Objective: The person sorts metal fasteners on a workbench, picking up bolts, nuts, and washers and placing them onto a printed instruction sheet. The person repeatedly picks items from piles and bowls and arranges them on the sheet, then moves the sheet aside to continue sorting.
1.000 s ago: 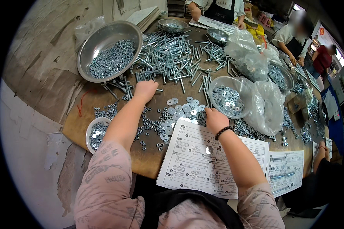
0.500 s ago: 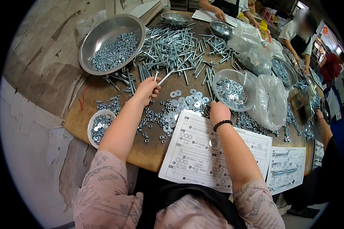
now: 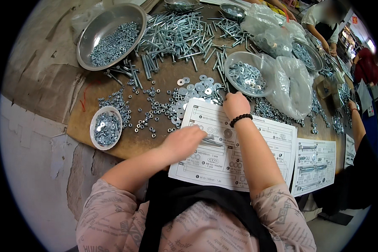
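My left hand (image 3: 183, 143), slightly blurred, is closed on bolts (image 3: 212, 142) and holds them low over the printed sheet (image 3: 243, 178), which shows drawings of hardware. Beyond the sheet's far edge lies a spread of flat washers (image 3: 192, 90). My right hand (image 3: 236, 105), with a dark bead bracelet on its wrist, is closed at that far edge, beside the washers. Its fingertips are hidden, and what they grip cannot be made out. Just past them is a clear plastic bowl of washers (image 3: 247, 77). Loose nuts (image 3: 153, 98) lie left of the washers.
A large steel bowl of nuts (image 3: 115, 44) stands at the far left, beside a heap of long bolts (image 3: 172, 35). A small white bowl of washers (image 3: 107, 128) sits at the near left edge. Plastic bags (image 3: 292, 88) and another printed sheet (image 3: 315, 166) are right. Other people work beyond.
My left hand has come back from the bolt heap, nearer and to the right, bringing bolts over the sheet. My right hand stays at the sheet's far edge. The whole view has shifted slightly.
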`<act>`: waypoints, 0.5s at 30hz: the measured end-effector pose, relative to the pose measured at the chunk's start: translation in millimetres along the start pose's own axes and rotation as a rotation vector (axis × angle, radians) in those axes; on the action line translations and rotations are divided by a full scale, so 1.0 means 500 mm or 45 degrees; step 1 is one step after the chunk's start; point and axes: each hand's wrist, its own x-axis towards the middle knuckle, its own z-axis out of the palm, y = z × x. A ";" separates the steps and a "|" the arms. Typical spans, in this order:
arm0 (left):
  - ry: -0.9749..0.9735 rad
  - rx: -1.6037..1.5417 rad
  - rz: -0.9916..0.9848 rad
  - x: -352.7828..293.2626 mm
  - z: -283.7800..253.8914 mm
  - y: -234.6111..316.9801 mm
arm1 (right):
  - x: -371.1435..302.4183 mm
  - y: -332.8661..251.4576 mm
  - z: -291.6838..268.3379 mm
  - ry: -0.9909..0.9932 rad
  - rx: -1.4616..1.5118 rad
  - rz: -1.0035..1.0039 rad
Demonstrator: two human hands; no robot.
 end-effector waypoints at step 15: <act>-0.063 0.131 0.255 -0.002 0.002 -0.038 | -0.255 0.009 -0.154 0.025 0.565 -0.696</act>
